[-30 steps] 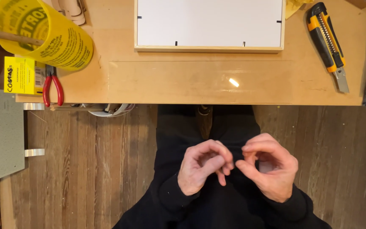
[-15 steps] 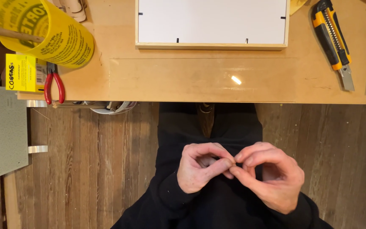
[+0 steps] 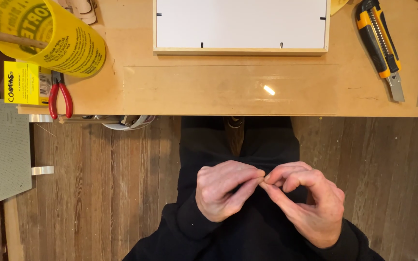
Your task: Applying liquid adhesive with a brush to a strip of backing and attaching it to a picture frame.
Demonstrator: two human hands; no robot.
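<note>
Pinching fingertips together: left hand [image 3: 223, 195] | right hand [image 3: 308, 203] | pinched thing too small to tell

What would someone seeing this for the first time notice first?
The left hand and right hand meet fingertip to fingertip low in the middle, over dark clothing; whether they pinch anything is unclear. On the wooden bench above lie a white framed panel, a yellow tub far left and a utility knife far right.

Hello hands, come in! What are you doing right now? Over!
Left hand and right hand meet fingertip to fingertip over the lap, pinching something too small to make out. Wooden table ahead, knife and pliers untouched. Nothing between hands.
</note>
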